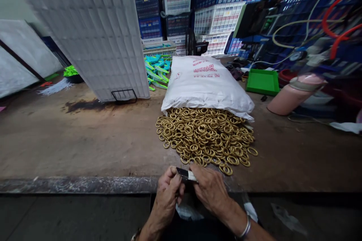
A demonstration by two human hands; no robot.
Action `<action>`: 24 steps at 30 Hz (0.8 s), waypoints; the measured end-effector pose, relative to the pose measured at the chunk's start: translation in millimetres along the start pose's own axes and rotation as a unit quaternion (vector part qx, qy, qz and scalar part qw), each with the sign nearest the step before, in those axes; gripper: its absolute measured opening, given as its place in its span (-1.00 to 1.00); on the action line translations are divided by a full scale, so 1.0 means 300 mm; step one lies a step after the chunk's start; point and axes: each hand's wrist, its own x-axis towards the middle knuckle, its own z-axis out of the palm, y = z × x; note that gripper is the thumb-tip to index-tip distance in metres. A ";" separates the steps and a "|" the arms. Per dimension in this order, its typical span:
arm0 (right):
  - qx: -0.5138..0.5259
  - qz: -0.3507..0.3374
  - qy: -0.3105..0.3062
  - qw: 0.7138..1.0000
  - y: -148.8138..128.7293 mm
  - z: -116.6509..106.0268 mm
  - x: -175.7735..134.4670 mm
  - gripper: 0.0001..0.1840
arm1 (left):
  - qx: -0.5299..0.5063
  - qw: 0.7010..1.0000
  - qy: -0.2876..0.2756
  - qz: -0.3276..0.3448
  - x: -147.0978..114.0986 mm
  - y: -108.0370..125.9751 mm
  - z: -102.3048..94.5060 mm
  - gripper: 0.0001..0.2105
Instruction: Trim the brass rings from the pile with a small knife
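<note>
Both hands are together in front of the table's near edge. My left hand point(169, 194) is closed, its thumb and fingers pinching the dark end of a small flat black-and-white piece point(183, 173). From the other side, my right hand point(210, 187) grips the white end of the same piece. Its exact kind cannot be made out. Just beyond my hands lies a heap of gold-coloured rings point(207, 135), some single ones at its edge. The rings spill from under the front end of a white printed sack point(203, 86) lying on the table.
A tall white ribbed panel point(93, 37) stands left of the sack on the wooden table point(85, 143). Behind it are blue and lime plastic pieces point(157, 69). At right are a green tray point(262, 81) and a pink bottle point(294, 94). Stacked crates point(215, 19) line the back.
</note>
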 end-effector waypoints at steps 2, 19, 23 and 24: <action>-0.001 -0.002 0.003 1.000 0.000 0.000 -0.001 -0.70 | 0.001 1.000 -0.001 0.004 0.000 -0.005 -0.005 -0.71; -0.034 -0.021 0.038 0.998 -0.033 -0.029 0.004 -0.75 | -0.026 0.999 -0.016 0.014 -0.001 -0.001 -0.011 -0.70; -0.054 -0.024 0.032 0.998 -0.030 -0.022 0.001 -0.69 | -0.027 0.999 -0.023 0.016 -0.002 -0.001 -0.013 -0.72; -0.055 -0.023 0.026 0.998 -0.029 -0.018 0.000 -0.67 | -0.025 0.999 -0.025 0.017 -0.003 0.000 -0.012 -0.72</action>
